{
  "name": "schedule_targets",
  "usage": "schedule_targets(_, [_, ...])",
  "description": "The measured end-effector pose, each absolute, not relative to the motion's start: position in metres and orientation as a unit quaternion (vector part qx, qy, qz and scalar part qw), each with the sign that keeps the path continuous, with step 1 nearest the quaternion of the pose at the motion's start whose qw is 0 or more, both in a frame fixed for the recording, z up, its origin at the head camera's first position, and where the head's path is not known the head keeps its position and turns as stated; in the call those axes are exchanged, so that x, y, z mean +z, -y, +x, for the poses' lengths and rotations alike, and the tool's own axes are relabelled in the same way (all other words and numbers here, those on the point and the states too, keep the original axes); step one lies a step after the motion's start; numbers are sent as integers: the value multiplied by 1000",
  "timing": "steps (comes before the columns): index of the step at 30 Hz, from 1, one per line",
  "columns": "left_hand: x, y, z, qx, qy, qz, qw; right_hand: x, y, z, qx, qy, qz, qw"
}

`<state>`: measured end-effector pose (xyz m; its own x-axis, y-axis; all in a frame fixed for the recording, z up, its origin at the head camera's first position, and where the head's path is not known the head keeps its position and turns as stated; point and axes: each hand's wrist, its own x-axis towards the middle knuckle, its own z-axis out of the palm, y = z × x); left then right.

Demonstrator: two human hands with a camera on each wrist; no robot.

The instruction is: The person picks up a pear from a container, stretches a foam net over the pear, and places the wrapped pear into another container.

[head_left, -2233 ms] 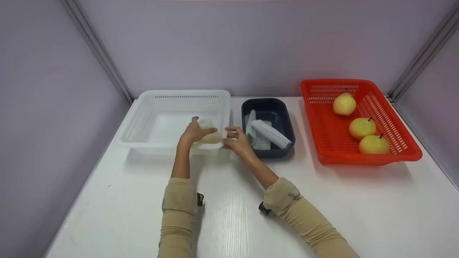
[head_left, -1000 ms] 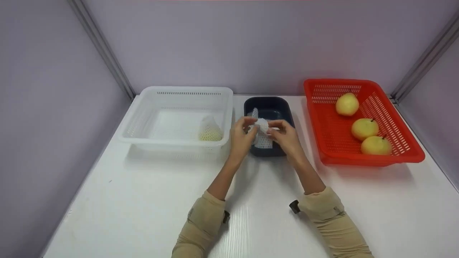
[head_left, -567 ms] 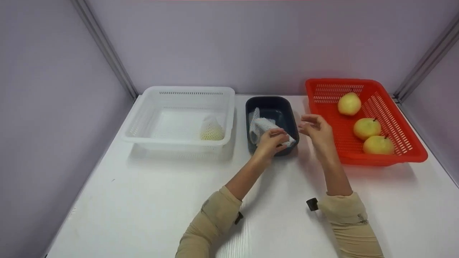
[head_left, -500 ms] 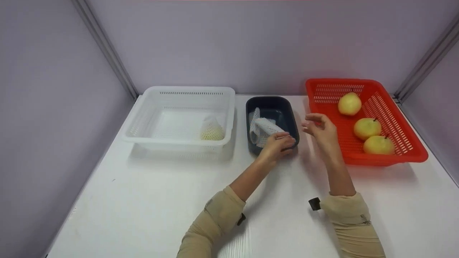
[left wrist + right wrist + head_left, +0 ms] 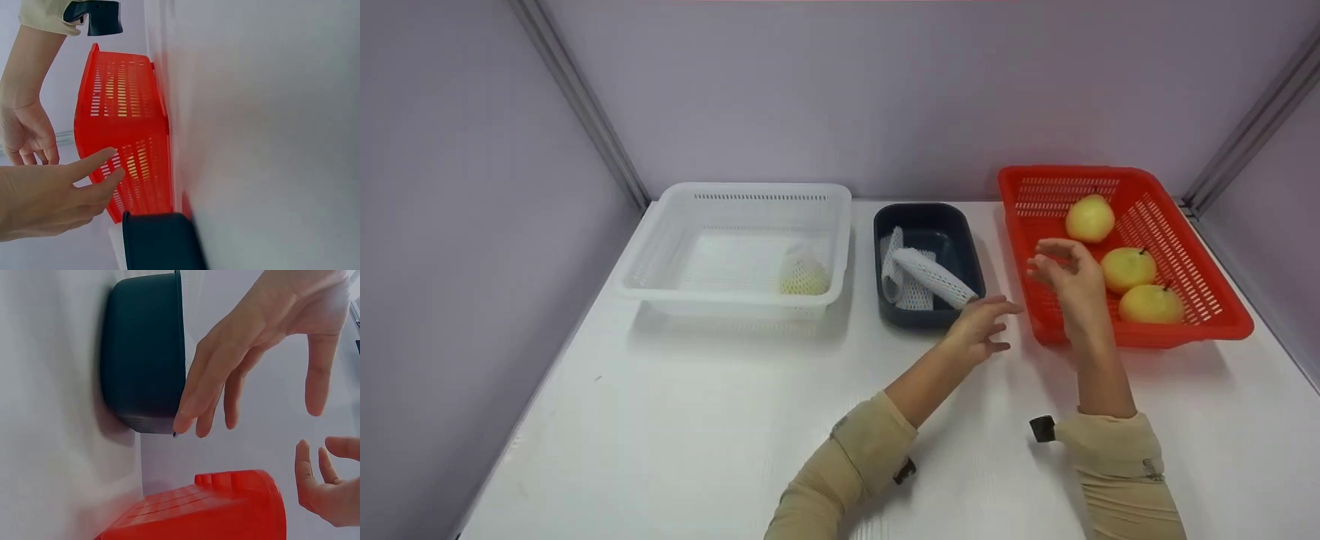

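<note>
My left hand (image 5: 981,326) hangs over the table just right of the dark blue box's near corner, fingers spread and holding nothing. Several white foam fruit nets (image 5: 937,277) lie in that box (image 5: 967,259). Over the left part of the red basket (image 5: 1132,335), my right hand (image 5: 1076,285) has loosely bent fingers with nothing between them. Several bare yellow pears (image 5: 1151,304) sit inside the basket, near the right hand. In the left wrist view, the left hand (image 5: 62,194) is in front of the basket wall, with the right hand (image 5: 31,132) farther off.
A white basket (image 5: 735,294) stands at the left, holding one pear in a foam net (image 5: 804,276) at its near right corner. The dark box stands between the two baskets. Grey-white panels (image 5: 840,90) enclose the table at the back and sides.
Both hands left the netted pear in the white basket, went to a foam net in the dark box, then moved right. The right hand has come over the red basket; the net lies in the box.
</note>
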<state>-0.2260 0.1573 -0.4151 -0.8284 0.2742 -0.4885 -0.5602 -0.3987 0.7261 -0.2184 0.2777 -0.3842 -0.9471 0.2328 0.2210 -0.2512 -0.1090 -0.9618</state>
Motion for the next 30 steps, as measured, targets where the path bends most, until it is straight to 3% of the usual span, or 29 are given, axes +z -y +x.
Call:
schedule_targets(12, [-424,-197,-210,793,-545,-143,234,-375,-289,-212,745,646,-36,163])
schedule_targets(30, [-437,-216,-204,829,-493,-148,220,-373,-308,-208,810,557,39,177])
